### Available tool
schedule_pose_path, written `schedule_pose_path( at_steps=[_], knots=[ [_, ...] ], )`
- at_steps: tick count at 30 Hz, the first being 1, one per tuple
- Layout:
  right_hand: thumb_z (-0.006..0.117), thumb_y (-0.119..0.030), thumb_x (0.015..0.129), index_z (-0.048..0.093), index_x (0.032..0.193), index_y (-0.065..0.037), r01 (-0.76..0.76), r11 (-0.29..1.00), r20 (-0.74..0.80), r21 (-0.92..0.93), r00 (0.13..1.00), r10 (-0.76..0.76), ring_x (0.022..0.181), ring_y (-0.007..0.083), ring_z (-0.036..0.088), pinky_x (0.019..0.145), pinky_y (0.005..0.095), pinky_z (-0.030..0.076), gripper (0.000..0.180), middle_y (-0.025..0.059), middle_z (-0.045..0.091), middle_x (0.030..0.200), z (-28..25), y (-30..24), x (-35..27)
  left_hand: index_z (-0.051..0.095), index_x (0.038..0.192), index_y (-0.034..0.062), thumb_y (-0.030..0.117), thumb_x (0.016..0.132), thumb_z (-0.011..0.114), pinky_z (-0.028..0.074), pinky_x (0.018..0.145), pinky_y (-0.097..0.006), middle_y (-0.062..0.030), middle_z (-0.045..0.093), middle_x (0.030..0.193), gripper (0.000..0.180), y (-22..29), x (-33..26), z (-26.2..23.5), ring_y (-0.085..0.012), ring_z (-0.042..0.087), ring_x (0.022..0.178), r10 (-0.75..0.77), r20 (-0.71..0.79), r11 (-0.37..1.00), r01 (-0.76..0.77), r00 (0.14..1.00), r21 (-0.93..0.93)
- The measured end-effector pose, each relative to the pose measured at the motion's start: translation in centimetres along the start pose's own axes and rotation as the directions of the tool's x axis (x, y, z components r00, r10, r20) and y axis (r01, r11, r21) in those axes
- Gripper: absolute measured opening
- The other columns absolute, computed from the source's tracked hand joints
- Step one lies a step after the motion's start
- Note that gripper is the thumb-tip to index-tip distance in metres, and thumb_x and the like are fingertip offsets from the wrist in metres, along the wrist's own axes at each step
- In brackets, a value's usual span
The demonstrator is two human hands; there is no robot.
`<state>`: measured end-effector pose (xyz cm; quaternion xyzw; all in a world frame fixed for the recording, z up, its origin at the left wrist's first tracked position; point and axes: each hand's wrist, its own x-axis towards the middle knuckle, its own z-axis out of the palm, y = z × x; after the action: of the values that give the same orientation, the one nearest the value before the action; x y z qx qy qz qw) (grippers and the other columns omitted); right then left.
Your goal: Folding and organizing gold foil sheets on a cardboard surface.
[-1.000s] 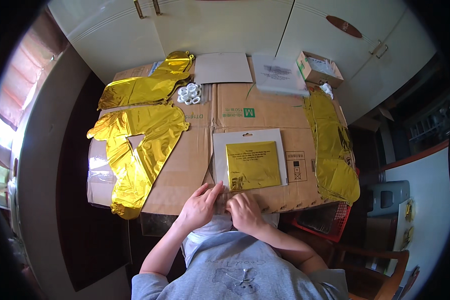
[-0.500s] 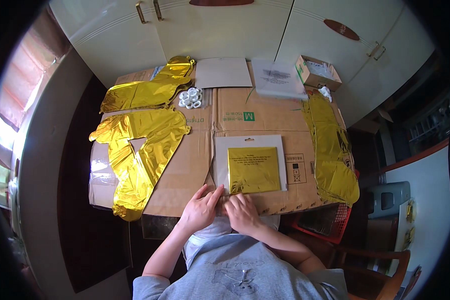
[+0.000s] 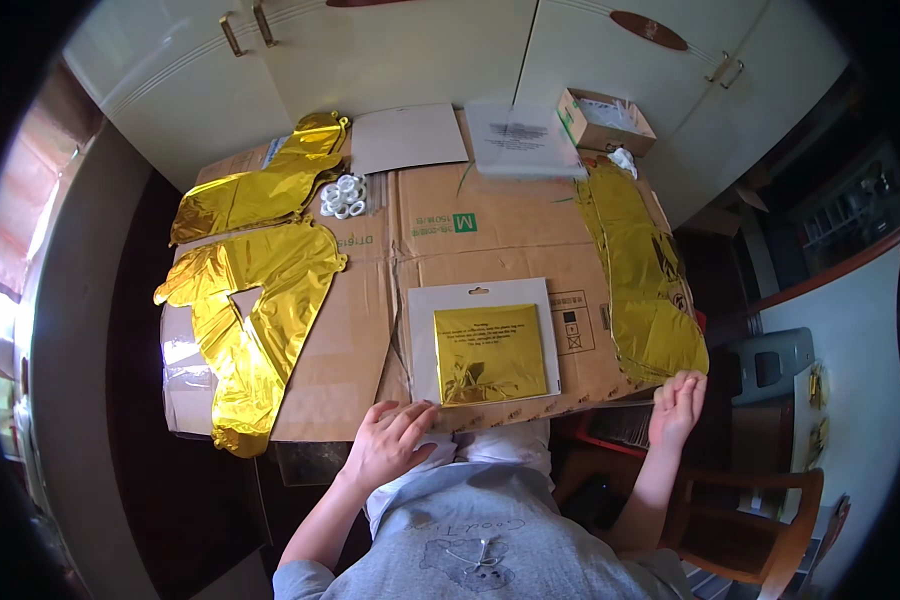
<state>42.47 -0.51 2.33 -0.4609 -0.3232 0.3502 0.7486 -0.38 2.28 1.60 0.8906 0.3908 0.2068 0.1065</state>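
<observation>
Left hand (image 3: 392, 438), fingers apart, sits near-left of the gold-foil packet (image 3: 491, 362), perhaps steadying it; right hand (image 3: 676, 408) curls at the right-side foil balloons (image 3: 642, 275), can't tell if pinching!

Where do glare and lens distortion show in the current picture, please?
Head view: near-white glare below the pink curtain at far left; bright highlights streak the nearer left gold foil piece; fisheye bending curves the near edge of the cardboard; the corners go black.
</observation>
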Motion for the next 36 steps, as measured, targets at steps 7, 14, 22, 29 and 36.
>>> schedule_pose_path(
  at_steps=[7,14,22,29,36],
  knots=[
    [0.072,-0.029,0.082,0.055,0.105,-0.009,0.339,0.728,0.391,-0.597,0.915,-0.105,0.076,0.0144,0.05,0.066,0.0268,0.043,0.035,0.0051,0.054,0.093,-0.3,1.0,-0.5,0.059,0.116,0.0085,0.023,0.073,0.078,0.044,0.092,-0.04,-0.0067,0.062,0.119,0.049,-0.3,-1.0,0.9,-0.0203,0.061,0.109,-0.019,-0.078,0.999,0.021,0.997,0.03],
    [0.08,-0.052,0.064,0.067,0.109,-0.015,0.864,0.237,0.895,-0.445,0.434,0.098,0.09,0.0188,0.056,0.075,0.0317,0.052,0.06,-0.0037,0.061,0.119,6.8,1.6,-3.8,0.06,0.115,0.0067,0.025,0.074,0.078,0.043,0.095,-0.041,-0.0085,0.061,0.124,0.048,-0.4,-0.9,1.1,-0.0242,0.056,0.12,0.008,-0.072,0.997,-0.003,0.997,0.074],
    [0.079,-0.051,0.065,0.067,0.109,-0.014,0.861,0.241,0.893,-0.448,0.446,0.064,0.084,0.0169,0.057,0.072,0.029,0.052,0.059,-0.0027,0.062,0.117,7.8,3.2,-5.1,0.062,0.113,0.0076,0.025,0.078,0.075,0.043,0.091,-0.045,-0.0102,0.062,0.116,0.041,-2.9,1.2,-1.4,-0.027,0.059,0.108,-0.136,-0.126,0.99,0.14,0.983,0.023],
    [0.081,-0.05,0.063,0.067,0.109,-0.014,0.837,0.22,0.859,-0.502,0.512,0.01,0.085,0.0186,0.058,0.07,0.0313,0.052,0.06,-0.0018,0.062,0.115,8.1,4.0,-6.0,0.066,0.086,0.0035,0.019,0.083,0.061,0.051,0.074,-0.043,-0.0145,0.063,0.098,0.017,-15.2,15.6,-2.1,-0.0322,0.062,0.089,-0.343,-0.337,0.892,0.417,0.877,0.174],
    [0.081,-0.049,0.064,0.068,0.108,-0.015,0.81,0.231,0.831,-0.539,0.556,-0.012,0.085,0.0197,0.058,0.071,0.0317,0.052,0.058,-0.003,0.063,0.113,8.2,4.5,-6.3,0.072,0.095,0.0052,0.021,0.082,0.055,0.056,0.079,-0.043,-0.0171,0.066,0.108,0.026,-20.7,24.4,-1.5,-0.0333,0.067,0.098,-0.705,-0.265,0.608,0.753,0.658,0.252]
  ],
)
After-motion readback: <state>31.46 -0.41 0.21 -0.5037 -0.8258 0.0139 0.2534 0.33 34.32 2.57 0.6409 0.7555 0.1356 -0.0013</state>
